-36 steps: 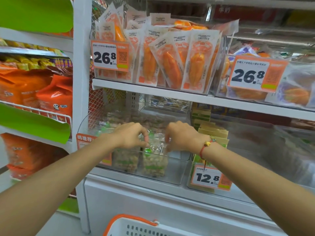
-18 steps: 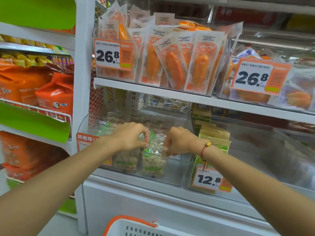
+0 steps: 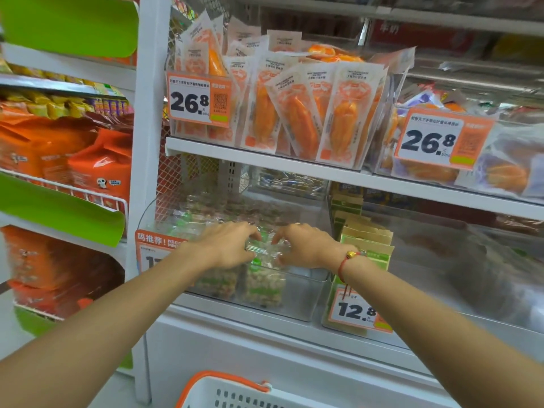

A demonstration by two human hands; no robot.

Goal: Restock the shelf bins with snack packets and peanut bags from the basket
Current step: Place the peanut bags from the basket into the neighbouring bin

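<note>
Two hands: both reach into the clear bin [image 3: 306, 293] on the middle shelf [image 3: 265, 161]
Left hand [image 3: 228, 247]: fingers curled, pinching the crinkled top of a peanut bag [image 3: 263, 279]
Right hand [image 3: 303, 245]: fingers curled onto the same bag top from the other side; a red cord sits on the wrist
Peanut bag: upright at the bin's front wall, just beside another nut bag on its left
Change: over the last second the hands draw closer together on the bag top; the bag stays in the same spot
Meaning: probably the bag is seated and only being straightened; release seems near
Basket [image 3: 235, 390]: white with an orange rim, below the shelf, contents hidden; next packet likely comes from there
</note>
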